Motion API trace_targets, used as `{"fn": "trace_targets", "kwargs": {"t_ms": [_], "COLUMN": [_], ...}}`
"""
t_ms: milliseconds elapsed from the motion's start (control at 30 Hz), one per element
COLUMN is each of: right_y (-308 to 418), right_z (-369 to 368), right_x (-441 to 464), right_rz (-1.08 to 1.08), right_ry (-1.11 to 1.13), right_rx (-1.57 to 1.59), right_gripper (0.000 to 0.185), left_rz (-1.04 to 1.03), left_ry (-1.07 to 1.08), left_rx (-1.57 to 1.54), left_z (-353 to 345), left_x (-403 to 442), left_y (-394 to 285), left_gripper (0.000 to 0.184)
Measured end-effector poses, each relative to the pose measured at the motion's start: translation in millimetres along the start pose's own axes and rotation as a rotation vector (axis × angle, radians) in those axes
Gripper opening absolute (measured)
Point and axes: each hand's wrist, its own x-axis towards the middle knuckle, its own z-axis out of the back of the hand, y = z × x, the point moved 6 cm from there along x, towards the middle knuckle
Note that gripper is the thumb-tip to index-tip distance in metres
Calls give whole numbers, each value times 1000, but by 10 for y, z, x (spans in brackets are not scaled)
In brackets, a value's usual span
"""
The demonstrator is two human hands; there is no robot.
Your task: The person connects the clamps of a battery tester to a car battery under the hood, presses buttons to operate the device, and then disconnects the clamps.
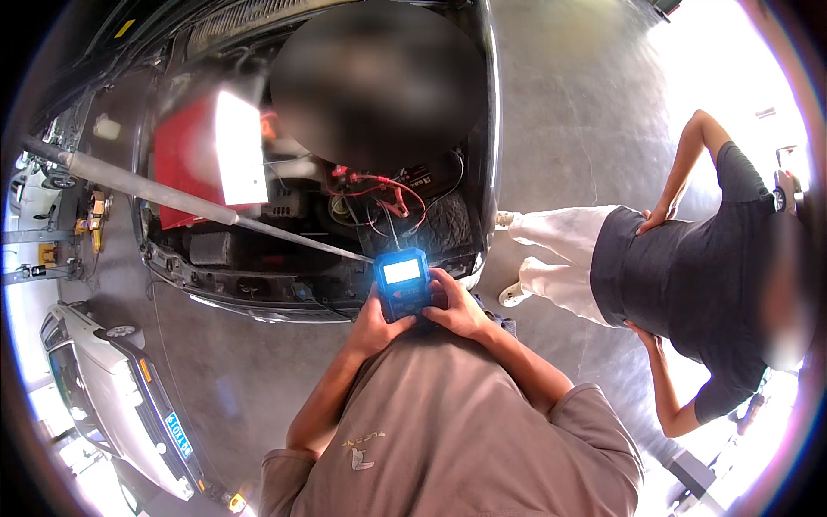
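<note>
Both my hands grip a blue handheld battery tester (403, 295) at the front edge of an open engine bay. Its screen is lit white, too bright to read. My left hand (376, 329) wraps round its left side, and my right hand (457, 308) holds the right side, thumbs near the lower keys. Beyond it, red cables with a red clamp (397, 203) lie over the car battery (420, 179). A thin cable runs from there toward the tester's top. What exactly the clamps bite on is hard to make out.
A grey hood strut (164, 183) slants across the bay, ending near the tester. A red panel (185, 146) with a bright white patch sits at left. A person in a dark shirt (680, 267) stands to the right, hands on hips. A silver car (112, 396) is parked at lower left.
</note>
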Motion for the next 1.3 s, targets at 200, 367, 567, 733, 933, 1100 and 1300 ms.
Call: {"fn": "trace_targets", "kwargs": {"t_ms": [200,367,567,733,933,1100,1300], "right_y": [-6,425,641,675,544,470,498], "right_z": [-12,129,-25,-50,-45,-74,-62], "right_x": [9,-152,-171,-176,-152,-121,-118], "right_rz": [59,228,303,231,221,156,198], "right_ry": [-41,-347,-285,-285,-252,-205,-224], "right_rx": [45,-422,-509,-497,-482,-562,-522], "right_gripper": [67,65,61,56,57,59,58], "left_rz": [14,27,46,-4,-62,-20,-41], "left_ry": [-5,-24,4,-1,8,25,1], "left_rx": [4,190,216,286,287,199,206], "left_z": [0,32,8,27,-35,-51,-58], "left_x": [-10,-17,6,32,49,47,41], "left_y": [-35,3,-113,-42,-163,-110,-200], "left_gripper": [66,71,75,76,71,69,68]}}
